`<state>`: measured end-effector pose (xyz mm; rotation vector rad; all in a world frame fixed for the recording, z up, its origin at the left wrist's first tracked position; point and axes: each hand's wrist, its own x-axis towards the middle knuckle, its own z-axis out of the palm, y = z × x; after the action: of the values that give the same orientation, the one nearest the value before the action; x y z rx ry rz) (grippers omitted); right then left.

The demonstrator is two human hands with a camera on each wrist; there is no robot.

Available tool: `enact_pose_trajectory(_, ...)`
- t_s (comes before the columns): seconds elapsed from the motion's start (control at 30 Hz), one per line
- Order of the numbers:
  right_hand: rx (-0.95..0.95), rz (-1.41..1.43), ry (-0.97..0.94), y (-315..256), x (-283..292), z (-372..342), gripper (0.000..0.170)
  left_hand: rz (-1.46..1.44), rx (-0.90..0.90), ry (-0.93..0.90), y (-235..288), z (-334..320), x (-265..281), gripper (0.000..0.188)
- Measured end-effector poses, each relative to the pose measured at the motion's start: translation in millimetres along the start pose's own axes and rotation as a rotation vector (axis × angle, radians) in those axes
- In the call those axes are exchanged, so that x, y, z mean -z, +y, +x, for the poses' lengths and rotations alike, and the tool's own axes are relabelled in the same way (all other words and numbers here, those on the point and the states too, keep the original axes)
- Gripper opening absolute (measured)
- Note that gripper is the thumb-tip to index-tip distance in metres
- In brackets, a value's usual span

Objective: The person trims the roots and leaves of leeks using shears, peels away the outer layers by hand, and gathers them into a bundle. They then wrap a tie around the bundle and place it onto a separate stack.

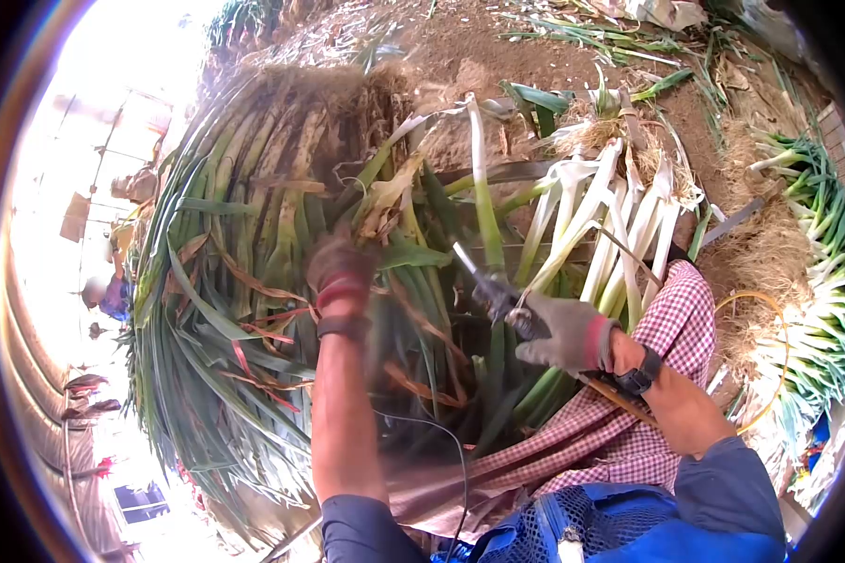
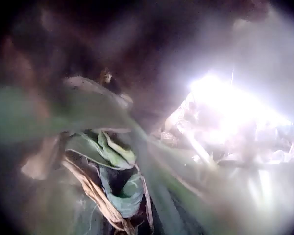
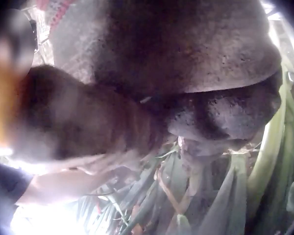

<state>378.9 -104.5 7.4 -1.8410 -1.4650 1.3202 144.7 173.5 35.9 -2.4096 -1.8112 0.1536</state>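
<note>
My right hand (image 1: pixel 565 334), in a grey glove with a red cuff, grips a black air blow gun (image 1: pixel 503 302). The gun's silver nozzle (image 1: pixel 466 257) points up and left over the leeks. In the right wrist view, the curled gloved fingers (image 3: pixel 225 107) fill the upper part and hide most of the gun. My left hand (image 1: pixel 342 267), gloved and motion-blurred, is in among the leaves of a big heap of leeks (image 1: pixel 263 216). The left wrist view shows green leaves (image 2: pixel 120 188) and dry brown ones close by; whether the fingers hold a stalk I cannot tell.
Leeks with bare white shanks (image 1: pixel 620 225) lie right of the heap beside a checked cloth (image 1: pixel 620 403) over my lap. An orange hose (image 1: pixel 781 324) loops at the right, near more leeks (image 1: pixel 817 310). Loose roots (image 1: pixel 760 253) litter the soil. Another person (image 1: pixel 113 296) is at the far left.
</note>
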Motion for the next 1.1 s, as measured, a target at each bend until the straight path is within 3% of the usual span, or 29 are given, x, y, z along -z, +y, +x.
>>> enact_pose_trajectory(0.1, 0.072, -0.009, -0.031, 5, -4, -4, 0.07, 0.038, -0.011, 0.043, 3, 4, -11, 0.057)
enact_pose_trajectory(0.17, -0.084, -0.016, -0.006, 8, 0, 0, 0.073, 0.054, -0.018, 0.078, 4, 16, -28, 0.054)
enact_pose_trajectory(0.3, 0.0, -0.011, -0.058, 5, 2, -13, 0.069, 0.163, -0.038, 0.127, 15, 26, -46, 0.044)
enact_pose_trajectory(0.33, 0.084, 0.019, 0.028, 9, -1, -14, 0.069, 0.158, -0.07, 0.104, 18, 23, -40, 0.041)
enact_pose_trajectory(0.43, 0.014, 0.097, 0.081, 14, 7, -15, 0.069, 0.081, -0.074, 0.042, 21, 12, -39, 0.028)
enact_pose_trajectory(0.5, -0.033, 0.074, 0.021, 6, 10, -19, 0.067, 0.089, -0.106, 0.093, 18, 7, -51, 0.023)
enact_pose_trajectory(0.57, 0.048, 0.021, -0.082, 4, 5, -24, 0.074, 0.113, -0.062, 0.155, 11, -14, -37, 0.027)
enact_pose_trajectory(0.63, 0.024, 0.032, -0.097, 0, 8, -25, 0.074, -0.086, -0.111, 0.373, -5, -40, -10, 0.039)
enact_pose_trajectory(0.67, -0.02, 0.072, -0.091, -3, 11, -26, 0.069, -0.116, 0.075, 0.12, -5, -52, 11, 0.057)
enact_pose_trajectory(0.73, -0.055, 0.11, -0.083, -6, 11, -24, 0.064, -0.098, 0.042, 0.062, -21, -59, 3, 0.06)
enact_pose_trajectory(0.8, 0.06, 0.103, -0.186, -5, 3, -25, 0.061, -0.124, 0.036, -0.043, -30, -57, -7, 0.064)
enact_pose_trajectory(0.97, 0.06, 0.035, -0.065, -12, 7, -24, 0.058, -0.025, 0.007, -0.104, -21, -43, -6, 0.064)
enact_pose_trajectory(1.03, -0.027, 0.077, -0.107, -10, 11, -29, 0.077, 0.005, 0.011, -0.121, -21, -39, -8, 0.064)
enact_pose_trajectory(1.1, 0.027, 0.101, -0.127, -6, 7, -34, 0.077, -0.141, 0.012, -0.144, -28, -36, -8, 0.063)
